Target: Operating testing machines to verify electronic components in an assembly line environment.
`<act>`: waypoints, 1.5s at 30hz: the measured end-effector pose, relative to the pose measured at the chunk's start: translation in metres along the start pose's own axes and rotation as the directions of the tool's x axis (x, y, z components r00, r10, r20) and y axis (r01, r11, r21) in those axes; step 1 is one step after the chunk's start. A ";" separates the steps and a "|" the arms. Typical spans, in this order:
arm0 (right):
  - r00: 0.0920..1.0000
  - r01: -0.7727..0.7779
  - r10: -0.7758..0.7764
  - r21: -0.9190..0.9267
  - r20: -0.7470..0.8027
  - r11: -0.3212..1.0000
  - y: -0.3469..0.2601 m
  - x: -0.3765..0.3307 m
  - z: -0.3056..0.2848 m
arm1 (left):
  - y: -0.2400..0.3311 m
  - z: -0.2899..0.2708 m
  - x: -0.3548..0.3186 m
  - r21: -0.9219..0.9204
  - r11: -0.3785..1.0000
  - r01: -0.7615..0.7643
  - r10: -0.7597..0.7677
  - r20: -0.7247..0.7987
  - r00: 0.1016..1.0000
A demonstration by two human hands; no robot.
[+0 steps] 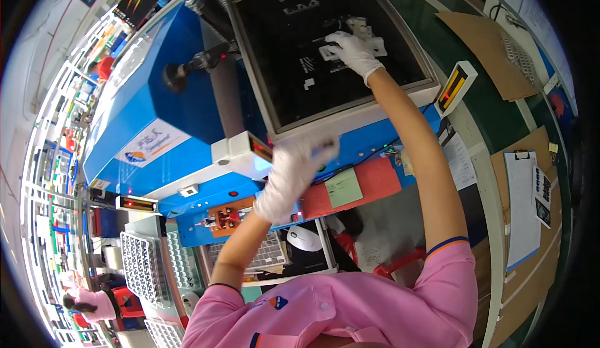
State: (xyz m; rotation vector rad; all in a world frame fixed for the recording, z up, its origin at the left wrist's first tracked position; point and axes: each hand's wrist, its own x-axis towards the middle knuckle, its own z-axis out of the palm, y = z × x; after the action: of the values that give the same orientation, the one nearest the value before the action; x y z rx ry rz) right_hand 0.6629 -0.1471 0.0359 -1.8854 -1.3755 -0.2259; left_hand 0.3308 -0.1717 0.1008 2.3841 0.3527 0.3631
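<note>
White pieces (376, 46) lie grouped on the black surface of a framed panel (294, 107) in front of me. Over them reaches my right hand (353, 53), in a white glove, its fingers stretched out and apart at the left side of the group. Whether its fingertips grip a piece cannot be made out. My left hand (292, 176), gloved in white too, hangs in front of the panel's near edge. Motion smears its fingers, and a small dark spot near their tips is too blurred to name. A small white piece (309, 84) rests apart, nearer to me.
A blue machine housing (156, 104) with a metal arm stands left of the panel. Sensor bars (456, 89) flank its near corners. Below are a white mouse (304, 238) and a keyboard (267, 251). A clipboard (522, 207) lies right; white trays (142, 267) stand lower left.
</note>
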 end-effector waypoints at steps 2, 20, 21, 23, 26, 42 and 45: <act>0.995 -0.067 0.070 -0.050 0.065 0.997 -0.013 0.003 0.003 | -0.034 0.014 -0.046 0.029 0.999 -0.044 0.038 0.187 0.982; 0.592 -0.517 0.345 -0.014 -0.729 0.856 -0.053 -0.230 -0.044 | -0.079 0.044 -0.069 0.788 0.255 -0.561 0.142 0.543 0.827; 0.591 -0.498 0.452 0.139 -0.669 0.856 -0.036 -0.261 -0.028 | -0.078 0.045 -0.070 0.775 0.201 -0.599 0.148 0.580 0.801; 0.586 -0.650 0.565 0.079 -0.580 0.756 -0.063 -0.268 -0.008 | -0.082 0.049 -0.072 0.801 0.207 -0.562 0.166 0.537 0.827; 0.562 -0.623 0.514 0.077 -0.648 0.778 -0.053 -0.268 -0.005 | -0.086 0.063 -0.069 0.813 0.238 -0.532 0.179 0.501 0.847; 0.770 -0.387 0.180 -0.224 -0.612 0.894 -0.004 -0.241 -0.053 | -0.130 0.109 -0.018 0.673 0.733 -0.094 0.074 0.059 0.996; 0.761 -0.284 0.341 0.190 -0.551 0.940 -0.151 -0.233 -0.007 | -0.084 -0.026 -0.100 -0.059 0.937 -0.343 0.344 0.004 0.939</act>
State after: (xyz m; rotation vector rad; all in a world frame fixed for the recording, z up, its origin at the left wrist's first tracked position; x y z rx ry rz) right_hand 0.4403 -0.3048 -0.0153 -1.7304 -0.6320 -0.5078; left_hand 0.2164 -0.1296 0.0469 2.3873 -0.0863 0.5079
